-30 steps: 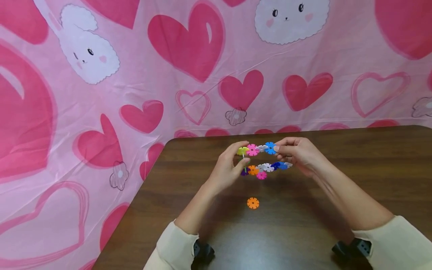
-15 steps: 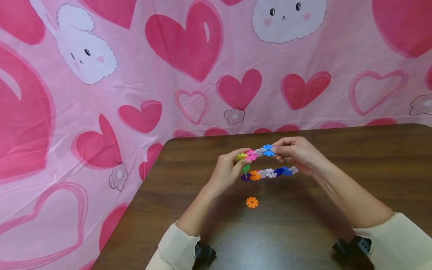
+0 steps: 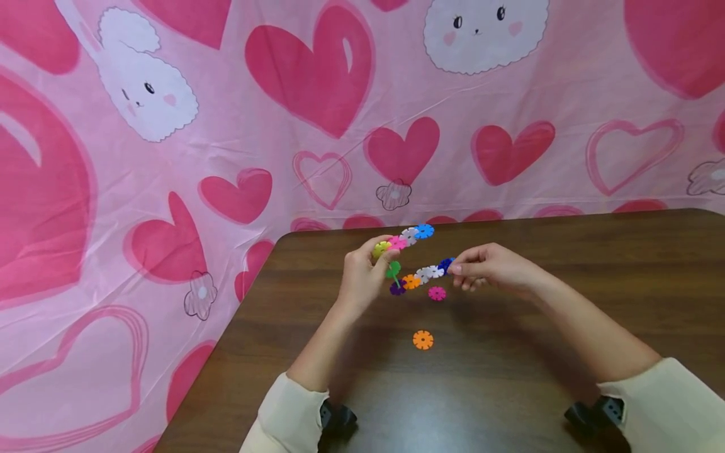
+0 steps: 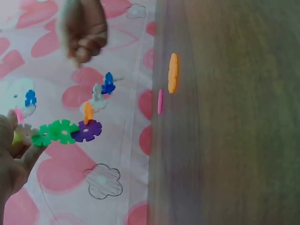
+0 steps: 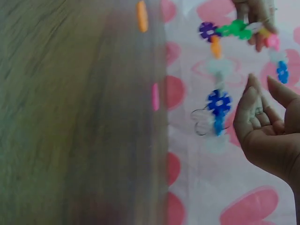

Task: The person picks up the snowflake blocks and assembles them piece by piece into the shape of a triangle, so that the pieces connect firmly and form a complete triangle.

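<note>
A chain of interlocking plastic flower discs (image 3: pixel 411 281) hangs above the table, bent into a U. My left hand (image 3: pixel 362 277) pinches it at the yellow-green disc (image 3: pixel 381 249). From there one short arm runs through pink and white to a light blue disc (image 3: pixel 423 231). The other passes green (image 4: pixel 63 131), purple (image 4: pixel 87 131), orange and white to a dark blue disc (image 5: pixel 219 102) and a paler tip. My right hand (image 3: pixel 491 269) overlaps that lower end in the head view. In the right wrist view its thumb and fingers (image 5: pixel 251 110) are apart, holding nothing, beside the chain.
A loose pink disc (image 3: pixel 437 294) lies on the brown wooden table (image 3: pixel 498 377) below the chain. Nearer me is a loose orange disc (image 3: pixel 423 340). Behind the table hangs a pink cloth (image 3: pixel 340 75) with hearts.
My right hand has let go of the light blue end disc and come down to the lower arm. My left hand has shifted left with the chain, which has tilted and uncovered the pink disc.
</note>
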### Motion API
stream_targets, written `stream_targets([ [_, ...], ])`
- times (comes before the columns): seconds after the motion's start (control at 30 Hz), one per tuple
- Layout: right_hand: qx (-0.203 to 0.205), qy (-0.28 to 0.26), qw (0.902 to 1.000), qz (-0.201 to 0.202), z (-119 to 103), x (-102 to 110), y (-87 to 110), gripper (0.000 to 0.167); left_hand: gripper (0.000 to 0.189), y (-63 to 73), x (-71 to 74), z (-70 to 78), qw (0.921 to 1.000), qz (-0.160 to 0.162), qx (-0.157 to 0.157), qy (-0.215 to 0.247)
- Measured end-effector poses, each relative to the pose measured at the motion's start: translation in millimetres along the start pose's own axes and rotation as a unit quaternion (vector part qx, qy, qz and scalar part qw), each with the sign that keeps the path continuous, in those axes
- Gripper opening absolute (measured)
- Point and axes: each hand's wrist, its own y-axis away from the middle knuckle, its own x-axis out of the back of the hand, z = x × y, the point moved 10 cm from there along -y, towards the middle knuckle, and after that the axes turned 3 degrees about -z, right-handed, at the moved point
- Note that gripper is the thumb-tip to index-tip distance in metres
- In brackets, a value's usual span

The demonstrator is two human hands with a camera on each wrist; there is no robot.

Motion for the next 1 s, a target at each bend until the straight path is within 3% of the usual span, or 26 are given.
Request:
stream_targets([
  [0.2,-0.007,0.105,0.9945,-0.001,21.7,0.3,-17.8,0.029,0.032,0.3,12.1,-4.4,0.9989,0.045,0.010,-0.003],
  [0.4,-0.030,0.187,0.9815,0.028,45.8,2.1,-36.6,0.023,0.032,1.9,12.9,-7.4,0.9979,0.059,0.026,-0.007],
  [0.47,-0.033,0.226,0.9728,0.038,50.1,2.7,-42.1,0.023,0.032,2.4,12.4,-7.2,0.9978,0.060,0.027,-0.007],
  [0.7,0.008,0.370,0.9276,0.053,45.5,-7.2,-53.7,0.030,0.030,4.0,10.8,-5.8,0.9979,0.063,0.015,-0.003],
  [0.83,0.017,0.398,0.9150,0.065,44.2,-8.7,-54.3,0.025,0.030,5.1,8.4,-6.1,0.9981,0.060,0.015,0.005],
  [1.0,0.010,0.394,0.9158,0.074,44.0,-6.1,-54.0,0.018,0.031,5.4,8.8,-5.8,0.9979,0.063,0.015,0.001],
])
